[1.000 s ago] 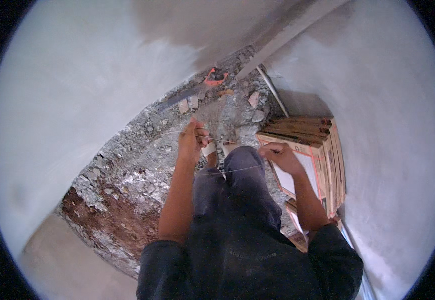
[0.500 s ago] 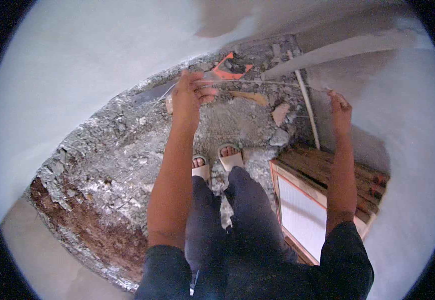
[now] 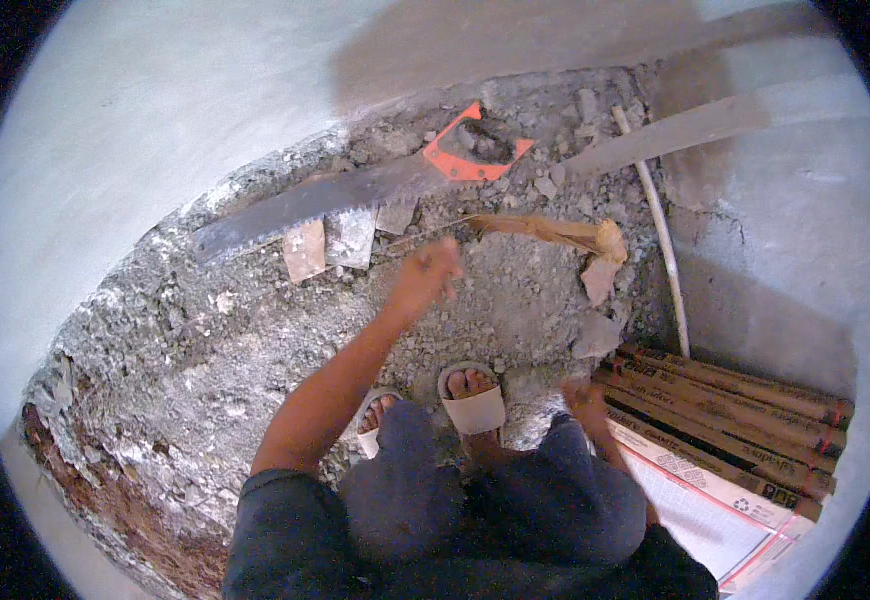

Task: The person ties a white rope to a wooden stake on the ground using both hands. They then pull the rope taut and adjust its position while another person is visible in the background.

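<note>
My left hand (image 3: pixel 425 280) is over the rubble ground in front of my feet, its fingers blurred but apart. A thin pale strand (image 3: pixel 425 235) runs just beyond its fingertips; whether the hand touches it I cannot tell. My right hand (image 3: pixel 585 405) is low beside my right knee, close to the stacked cartons (image 3: pixel 725 420), and its fingers are too smeared to read. Farther off lies a handsaw with a toothed grey blade (image 3: pixel 305 208) and an orange handle (image 3: pixel 465 172). A yellowish-brown wooden piece (image 3: pixel 535 230) lies right of the left hand.
Flat tile pieces (image 3: pixel 350 238) lie below the saw blade. A pale pipe (image 3: pixel 660 235) leans along the right wall. Broken stones (image 3: pixel 598 335) lie near the cartons. Plastered walls (image 3: pixel 175 110) close in the rubble floor, and my sandaled feet (image 3: pixel 475 400) stand on it.
Both hands have come down from the raised position, where a thin strand stretched between them. The right hand dropped toward my knee. My knees are now bent, and the saw shows in full.
</note>
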`<action>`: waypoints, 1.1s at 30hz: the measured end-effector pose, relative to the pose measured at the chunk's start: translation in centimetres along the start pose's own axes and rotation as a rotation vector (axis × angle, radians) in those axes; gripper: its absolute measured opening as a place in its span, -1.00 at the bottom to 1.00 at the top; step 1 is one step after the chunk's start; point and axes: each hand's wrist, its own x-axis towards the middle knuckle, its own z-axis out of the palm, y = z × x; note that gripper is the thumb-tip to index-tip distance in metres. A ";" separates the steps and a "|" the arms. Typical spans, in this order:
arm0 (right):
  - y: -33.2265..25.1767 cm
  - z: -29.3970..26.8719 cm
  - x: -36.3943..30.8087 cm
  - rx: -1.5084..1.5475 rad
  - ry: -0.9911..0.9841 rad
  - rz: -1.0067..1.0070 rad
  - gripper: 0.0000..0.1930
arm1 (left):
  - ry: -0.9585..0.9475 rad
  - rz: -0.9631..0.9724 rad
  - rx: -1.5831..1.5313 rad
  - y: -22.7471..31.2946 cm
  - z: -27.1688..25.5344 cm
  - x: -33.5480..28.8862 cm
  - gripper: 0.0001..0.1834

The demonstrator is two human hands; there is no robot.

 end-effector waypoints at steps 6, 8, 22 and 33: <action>-1.6 0.9 -10.6 0.158 -0.074 0.237 -0.63 | -0.392 -0.083 -0.194 -2.6 10.2 -3.9 -0.58; -3.9 -1.2 -10.6 0.172 -0.065 0.252 -0.60 | -0.413 -0.034 -0.107 -3.5 11.0 -4.1 -0.61; -22.4 -3.3 16.2 0.618 -0.221 -0.097 -0.58 | -0.419 0.334 0.809 -7.1 8.2 -5.9 -0.63; -20.7 -6.6 20.6 0.168 0.204 -0.608 -0.72 | 0.147 0.349 0.283 -3.3 4.3 -0.7 -0.63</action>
